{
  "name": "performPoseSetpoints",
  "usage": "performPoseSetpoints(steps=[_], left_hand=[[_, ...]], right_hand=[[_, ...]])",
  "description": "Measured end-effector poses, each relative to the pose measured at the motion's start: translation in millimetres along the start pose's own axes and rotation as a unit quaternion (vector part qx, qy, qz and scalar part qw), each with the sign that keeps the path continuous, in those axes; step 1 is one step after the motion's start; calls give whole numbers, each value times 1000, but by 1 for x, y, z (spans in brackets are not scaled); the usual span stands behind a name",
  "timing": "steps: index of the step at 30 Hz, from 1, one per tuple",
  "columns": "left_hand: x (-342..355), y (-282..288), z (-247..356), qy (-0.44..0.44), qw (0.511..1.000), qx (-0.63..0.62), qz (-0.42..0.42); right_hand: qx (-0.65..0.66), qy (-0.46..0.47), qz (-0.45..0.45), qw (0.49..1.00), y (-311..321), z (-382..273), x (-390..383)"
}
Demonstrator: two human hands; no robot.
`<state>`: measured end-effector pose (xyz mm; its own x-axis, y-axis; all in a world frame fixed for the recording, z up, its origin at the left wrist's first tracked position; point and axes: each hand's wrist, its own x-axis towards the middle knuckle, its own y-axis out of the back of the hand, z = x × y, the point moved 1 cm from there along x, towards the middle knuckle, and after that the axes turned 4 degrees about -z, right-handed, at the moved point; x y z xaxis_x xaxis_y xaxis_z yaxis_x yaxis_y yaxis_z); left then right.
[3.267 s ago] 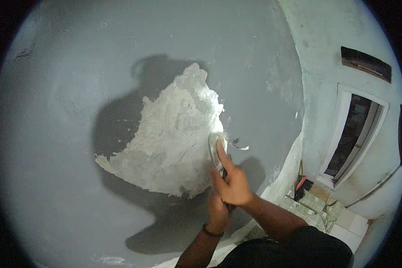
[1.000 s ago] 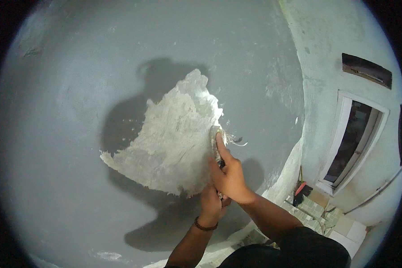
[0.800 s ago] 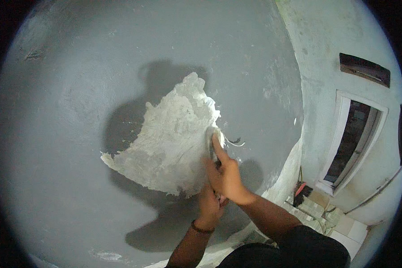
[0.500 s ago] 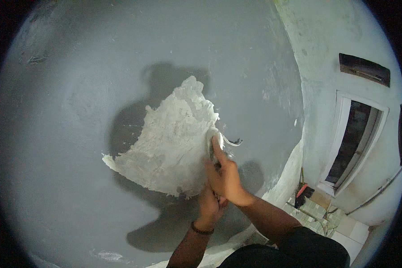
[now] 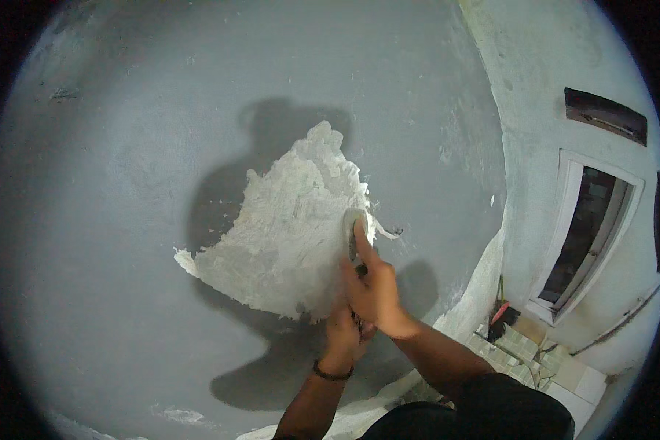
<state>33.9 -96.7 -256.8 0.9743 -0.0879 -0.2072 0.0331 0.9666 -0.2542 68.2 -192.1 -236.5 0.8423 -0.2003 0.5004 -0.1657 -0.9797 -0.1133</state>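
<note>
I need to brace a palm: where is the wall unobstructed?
The gray wall is open left of the pale scraped patch, and right, between the curled peeling and the pale side wall. It's crowded along the patch's lower right edge, where the left hand and right hand hold the scraper.

Main wall (image 5: 110,242): mid-grey, flecked with white
Rough patch (image 5: 290,227): off-white, mottled pale grey
Scraper (image 5: 350,229): greyish blade, dark handle
Curled strip (image 5: 386,232): white, dark-tipped
Side wall (image 5: 532,51): pale grey-green
Window frame (image 5: 570,183): white
Broom (image 5: 503,323): black bristles, red band
Floor tiles (image 5: 526,345): pale green and off-white checks
Bracelet (image 5: 333,376): dark brown
Sleeve (image 5: 521,402): black
</note>
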Motion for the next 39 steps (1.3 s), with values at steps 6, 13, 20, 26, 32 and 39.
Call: performPoseSetpoints(steps=[6, 13, 20, 26, 32, 39], left_hand=[[10, -3, 6, -97, 983, -30, -151], [13, 0, -8, -110, 994, 6, -28], [-1, -19, -6, -58, 996, -65, -29], [12, -24, 2, -85, 993, -40, -67], [9, -25, 1, -70, 991, -69, -92], [10, -26, 5, -36, 995, -45, -83]], right_hand=[[19, 18, 36, 999, 0, 3, 8], [-29, 31, 16, 999, 0, 4, 5], [-80, 57, -17, 995, 9, -6, 9], [-82, 35, -31, 996, 19, -14, 21], [-74, 91, -17, 993, 19, -18, 22], [-22, 22, -39, 999, 20, -19, 23]])
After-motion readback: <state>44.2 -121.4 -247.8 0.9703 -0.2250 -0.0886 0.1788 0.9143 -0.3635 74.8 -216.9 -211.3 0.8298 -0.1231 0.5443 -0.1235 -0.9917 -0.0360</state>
